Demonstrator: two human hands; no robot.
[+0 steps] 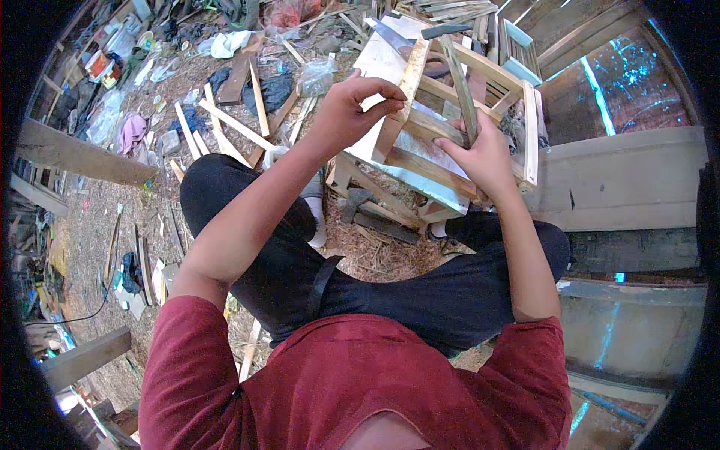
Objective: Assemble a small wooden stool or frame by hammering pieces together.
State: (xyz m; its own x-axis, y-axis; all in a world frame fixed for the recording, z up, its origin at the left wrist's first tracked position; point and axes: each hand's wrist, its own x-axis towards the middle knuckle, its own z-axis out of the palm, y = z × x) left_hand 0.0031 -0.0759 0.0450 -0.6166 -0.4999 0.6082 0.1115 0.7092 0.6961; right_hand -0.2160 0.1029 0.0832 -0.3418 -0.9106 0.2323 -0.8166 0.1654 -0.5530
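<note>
Wood frame: one small crate-like frame (457, 120) of pale slats sits on a white board (379, 60) in front of the person's knees, tilted toward the person, above a straw-strewn floor.
Slats in the frame: at least six bars show; the exact count cannot be told where they overlap.
Left hand: the left hand (352, 109) pinches the near end of one upright slat (409, 82) between thumb and fingertips, fingers closed narrow around it.
Right hand: the right hand (487, 157) is wrapped around the wooden handle of one hammer (457, 75), gripping low on the shaft, and rests against the frame's front rail.
Hammer head: the dark metal head points left at the top of the frame, well above both hands.
Saw: one handsaw blade (394, 37) lies on the white board behind the frame.
Second hammer: one dark hammer (356, 201) lies on the ground under the frame, between the knees.
Loose strips: about six pale wood strips (232, 124) lie scattered on the ground to the left, near a dark cloth (270, 90).
Plastic bag: one clear bag (315, 75) lies just left of the board.
Legs: two knees in black trousers (255, 217) are folded cross-legged below the frame.
Clothing: one red short-sleeved shirt (337, 382) fills the lower edge.
</note>
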